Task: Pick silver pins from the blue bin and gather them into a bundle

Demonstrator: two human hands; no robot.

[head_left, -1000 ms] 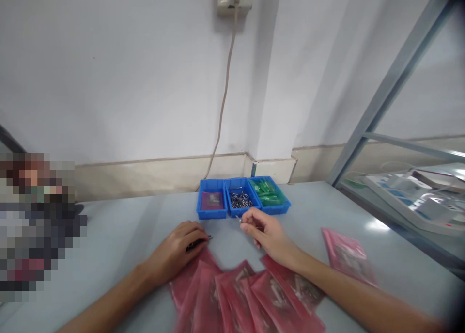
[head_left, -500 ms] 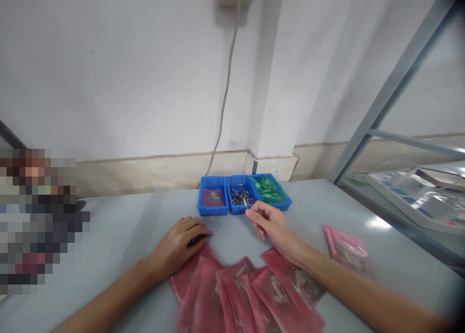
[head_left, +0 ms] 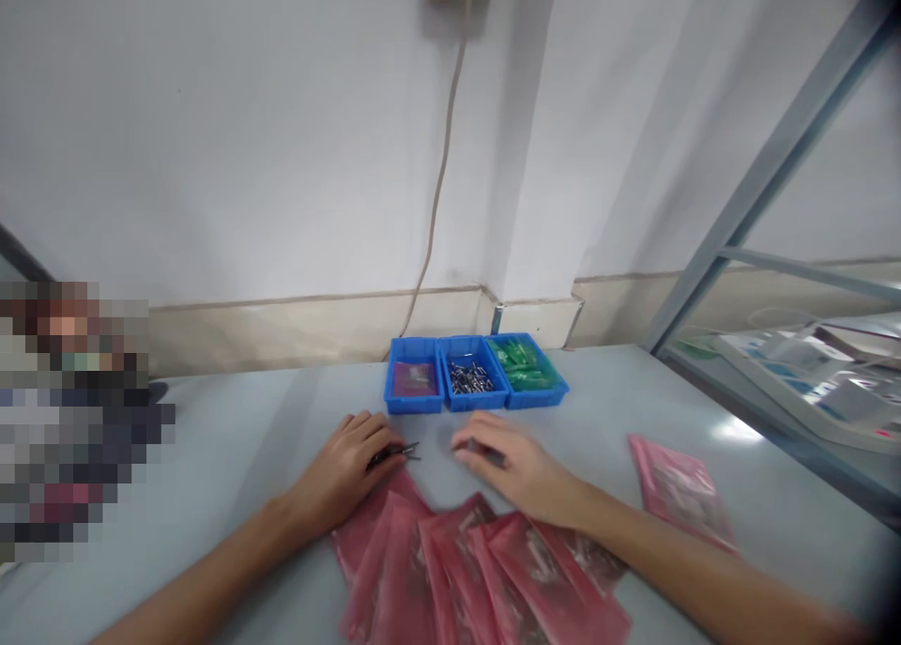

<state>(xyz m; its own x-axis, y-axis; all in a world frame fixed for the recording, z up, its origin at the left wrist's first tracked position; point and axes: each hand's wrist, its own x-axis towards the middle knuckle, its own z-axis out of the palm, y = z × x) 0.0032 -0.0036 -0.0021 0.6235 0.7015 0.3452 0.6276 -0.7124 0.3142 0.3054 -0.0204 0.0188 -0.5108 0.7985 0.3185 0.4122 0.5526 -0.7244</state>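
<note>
My left hand (head_left: 356, 462) rests on the table at the corner of a pink bag, its fingers closed around several small metal pins (head_left: 404, 452) whose ends stick out beside the thumb. To its right, my right hand (head_left: 507, 462) hovers with curled fingers and thumb drawn in; motion smears it, and what it holds cannot be made out. Behind the hands, a blue bin (head_left: 468, 377) has many small loose metal pins in it. Pink bags (head_left: 457, 570) with small parts inside lie fanned out below both hands.
A blue bin (head_left: 414, 405) with a pink packet stands left of the pins, and one with green packets (head_left: 522, 365) stands right. Another pink bag (head_left: 679, 490) lies beyond my right forearm. A metal frame (head_left: 760, 176) rises at right. A blurred-out person (head_left: 77, 420) is at left.
My right hand has come away from the metal pin bin, moving towards me and slightly left, nearer my left hand. More pin ends now show at my left hand's fingers.
</note>
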